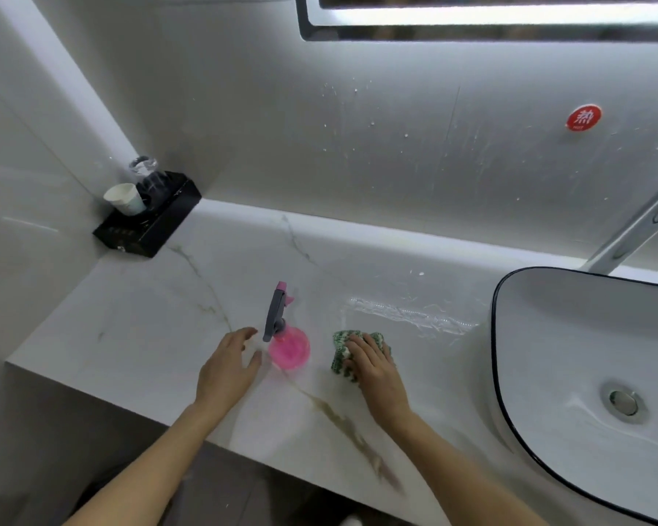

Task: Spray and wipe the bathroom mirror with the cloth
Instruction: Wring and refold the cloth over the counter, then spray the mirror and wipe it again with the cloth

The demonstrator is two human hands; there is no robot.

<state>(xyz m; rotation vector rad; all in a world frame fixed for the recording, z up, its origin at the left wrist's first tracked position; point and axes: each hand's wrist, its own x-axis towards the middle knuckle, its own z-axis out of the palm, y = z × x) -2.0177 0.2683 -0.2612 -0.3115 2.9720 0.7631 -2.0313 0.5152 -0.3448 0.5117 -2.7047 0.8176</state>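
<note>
The pink spray bottle [287,345] stands on the desk [130,336] beside the left hand [228,368], fingers spread and empty, while the right hand [375,370] holds the green cloth [340,349] down, so the mirror [490,28] above looks not yet wiped.

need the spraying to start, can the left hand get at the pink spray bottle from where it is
Probably yes. The left hand is open just beside the pink spray bottle, nothing between them; the right hand and cloth are on its far side.
</note>
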